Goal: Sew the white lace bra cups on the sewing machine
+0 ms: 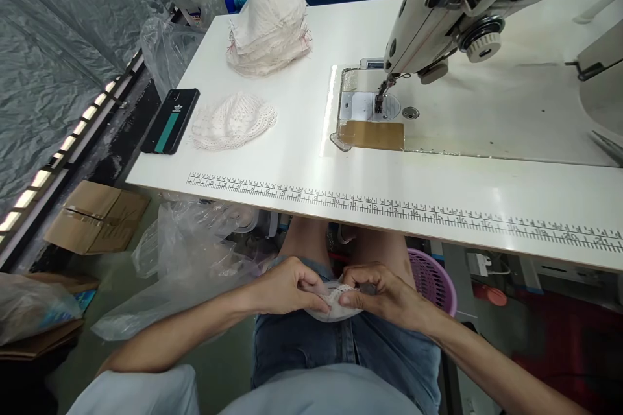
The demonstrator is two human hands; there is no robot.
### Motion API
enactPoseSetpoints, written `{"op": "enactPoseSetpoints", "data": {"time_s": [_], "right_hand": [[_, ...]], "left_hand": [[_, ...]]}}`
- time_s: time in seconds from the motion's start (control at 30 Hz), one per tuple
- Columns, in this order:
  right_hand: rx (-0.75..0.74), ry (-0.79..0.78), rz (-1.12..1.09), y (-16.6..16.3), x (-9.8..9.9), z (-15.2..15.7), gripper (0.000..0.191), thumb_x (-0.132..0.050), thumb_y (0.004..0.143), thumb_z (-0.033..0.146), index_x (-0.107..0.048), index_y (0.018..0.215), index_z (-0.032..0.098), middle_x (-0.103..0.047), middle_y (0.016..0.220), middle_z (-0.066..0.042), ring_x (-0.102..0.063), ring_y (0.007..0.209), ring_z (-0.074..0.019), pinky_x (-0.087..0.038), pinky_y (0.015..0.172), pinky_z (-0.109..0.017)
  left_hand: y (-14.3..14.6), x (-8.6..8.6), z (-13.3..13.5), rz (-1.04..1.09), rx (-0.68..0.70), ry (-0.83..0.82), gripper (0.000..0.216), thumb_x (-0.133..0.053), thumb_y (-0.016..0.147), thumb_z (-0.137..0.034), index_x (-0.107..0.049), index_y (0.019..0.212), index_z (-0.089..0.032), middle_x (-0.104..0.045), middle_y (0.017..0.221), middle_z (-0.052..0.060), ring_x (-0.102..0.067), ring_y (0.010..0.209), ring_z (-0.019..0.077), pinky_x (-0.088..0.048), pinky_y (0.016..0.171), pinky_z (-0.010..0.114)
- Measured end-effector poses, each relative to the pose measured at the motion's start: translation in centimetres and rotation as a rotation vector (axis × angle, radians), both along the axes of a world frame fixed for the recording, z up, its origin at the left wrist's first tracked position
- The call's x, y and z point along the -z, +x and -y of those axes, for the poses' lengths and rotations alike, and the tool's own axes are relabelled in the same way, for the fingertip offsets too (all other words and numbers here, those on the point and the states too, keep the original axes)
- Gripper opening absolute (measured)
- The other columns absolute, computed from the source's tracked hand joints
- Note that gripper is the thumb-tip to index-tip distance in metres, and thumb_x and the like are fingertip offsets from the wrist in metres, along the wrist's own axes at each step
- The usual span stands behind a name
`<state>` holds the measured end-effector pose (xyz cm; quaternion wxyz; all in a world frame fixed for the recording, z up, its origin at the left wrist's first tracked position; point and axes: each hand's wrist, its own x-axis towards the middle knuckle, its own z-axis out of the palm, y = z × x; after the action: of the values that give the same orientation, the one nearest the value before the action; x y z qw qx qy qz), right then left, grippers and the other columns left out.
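Over my lap, a small white lacy fabric piece (333, 311) is stretched between both hands; its exact kind is not clear. My left hand (299, 288) pinches its left edge between thumb and fingers. On the other edge, my right hand (374, 292) grips with thumb and bent fingers. A white lace cap-shaped piece (236, 120) lies on the white sewing table (292, 162). Behind it stands a stack of similar white cup-shaped fabric pieces (270, 26), some with reddish threads at the edge.
A sewing machine (467, 19) stands at the table's right, its presser foot (378, 100) over the needle plate. A black phone (170, 121) lies at the left edge. Below are clear plastic bags (189, 259), a cardboard box (97, 217) and a purple basket (433, 282).
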<state>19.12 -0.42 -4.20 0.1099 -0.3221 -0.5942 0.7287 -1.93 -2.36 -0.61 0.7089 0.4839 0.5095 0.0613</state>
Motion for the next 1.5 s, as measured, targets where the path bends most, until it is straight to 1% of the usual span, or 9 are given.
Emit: {"op": "enactPoseSetpoints", "data": {"time_s": [0.1, 0.23, 0.3, 0.43, 0.6, 0.83, 0.97, 1.23, 1.5], "right_hand": [[0.013, -0.019, 0.004, 0.0, -0.1, 0.1, 0.033, -0.064, 0.078, 0.044, -0.057, 0.063, 0.015, -0.044, 0.059, 0.003, -0.040, 0.057, -0.0106, -0.029, 0.052, -0.023], [0.025, -0.040, -0.020, -0.1, 0.3, 0.3, 0.034, -0.064, 0.078, 0.044, -0.054, 0.062, 0.015, -0.041, 0.059, 0.004, -0.037, 0.056, -0.0096, -0.027, 0.051, -0.022], [0.021, -0.055, -0.019, 0.0, 0.5, 0.3, 0.032, -0.064, 0.078, 0.044, -0.056, 0.065, 0.015, -0.043, 0.061, 0.003, -0.038, 0.058, -0.0099, -0.028, 0.051, -0.022], [-0.009, -0.048, -0.031, 0.4, 0.7, 0.2, 0.026, -0.068, 0.075, 0.041, -0.061, 0.075, 0.015, -0.052, 0.072, 0.001, -0.044, 0.064, -0.0116, -0.032, 0.056, -0.022], [-0.008, -0.027, -0.023, 0.6, 0.5, 0.2, 0.024, -0.068, 0.076, 0.038, -0.062, 0.080, 0.016, -0.054, 0.075, 0.001, -0.047, 0.066, -0.0120, -0.034, 0.058, -0.022], [0.034, 0.010, -0.028, 0.4, 0.5, 0.3, 0.027, -0.061, 0.081, 0.041, -0.062, 0.077, 0.015, -0.056, 0.072, -0.001, -0.050, 0.067, -0.0133, -0.037, 0.060, -0.023], [0.000, 0.031, -0.024, 0.7, 0.5, 0.3, 0.027, -0.059, 0.083, 0.042, -0.063, 0.078, 0.016, -0.058, 0.075, -0.001, -0.051, 0.070, -0.0136, -0.039, 0.063, -0.023], [-0.043, -0.110, -0.052, 0.7, 0.2, 0.3, 0.033, -0.068, 0.075, 0.043, -0.059, 0.094, 0.017, -0.057, 0.081, 0.000, -0.051, 0.072, -0.0141, -0.041, 0.063, -0.024], [-0.033, -0.125, -0.053, 0.6, 0.0, 0.5, 0.030, -0.068, 0.075, 0.041, -0.057, 0.092, 0.018, -0.056, 0.081, 0.000, -0.052, 0.072, -0.0139, -0.041, 0.064, -0.024]], "left_hand": [[-0.1, 0.1, 0.0, 0.007, 0.004, 0.020, 0.015, -0.069, 0.067, -0.024, -0.072, 0.071, -0.010, -0.053, 0.054, -0.004, -0.033, 0.050, 0.0050, -0.025, 0.046, 0.016], [-0.3, 0.6, 0.0, 0.014, -0.014, 0.036, 0.015, -0.069, 0.067, -0.025, -0.070, 0.067, -0.010, -0.045, 0.050, -0.006, -0.030, 0.049, 0.0048, -0.022, 0.045, 0.017], [-0.4, 0.8, 0.0, 0.027, -0.031, 0.029, 0.015, -0.070, 0.066, -0.025, -0.069, 0.065, -0.010, -0.043, 0.049, -0.006, -0.031, 0.049, 0.0048, -0.023, 0.045, 0.017], [-0.5, 1.0, -0.1, 0.059, -0.082, -0.022, 0.014, -0.070, 0.064, -0.023, -0.070, 0.066, -0.010, -0.054, 0.052, -0.004, -0.042, 0.051, 0.0065, -0.032, 0.049, 0.017], [-0.6, 1.1, -0.1, 0.063, -0.143, -0.104, 0.010, -0.070, 0.062, -0.020, -0.071, 0.067, -0.011, -0.062, 0.057, -0.001, -0.049, 0.054, 0.0079, -0.037, 0.053, 0.017], [-0.6, 1.0, -0.1, 0.073, -0.166, -0.139, 0.006, -0.071, 0.061, -0.016, -0.070, 0.065, -0.012, -0.060, 0.054, -0.003, -0.048, 0.052, 0.0060, -0.036, 0.052, 0.016], [-0.5, 0.9, -0.1, 0.084, -0.165, -0.145, 0.007, -0.072, 0.061, -0.017, -0.070, 0.064, -0.012, -0.060, 0.053, -0.003, -0.048, 0.052, 0.0060, -0.037, 0.053, 0.017], [-0.5, 1.0, -0.1, 0.100, -0.206, -0.231, 0.017, -0.076, 0.058, -0.023, -0.070, 0.067, -0.011, -0.063, 0.059, -0.001, -0.053, 0.055, 0.0081, -0.041, 0.057, 0.019], [-0.8, 1.2, -0.1, 0.108, -0.191, -0.246, 0.020, -0.077, 0.060, -0.026, -0.070, 0.070, -0.010, -0.065, 0.064, 0.002, -0.056, 0.060, 0.0099, -0.043, 0.060, 0.022]]}}
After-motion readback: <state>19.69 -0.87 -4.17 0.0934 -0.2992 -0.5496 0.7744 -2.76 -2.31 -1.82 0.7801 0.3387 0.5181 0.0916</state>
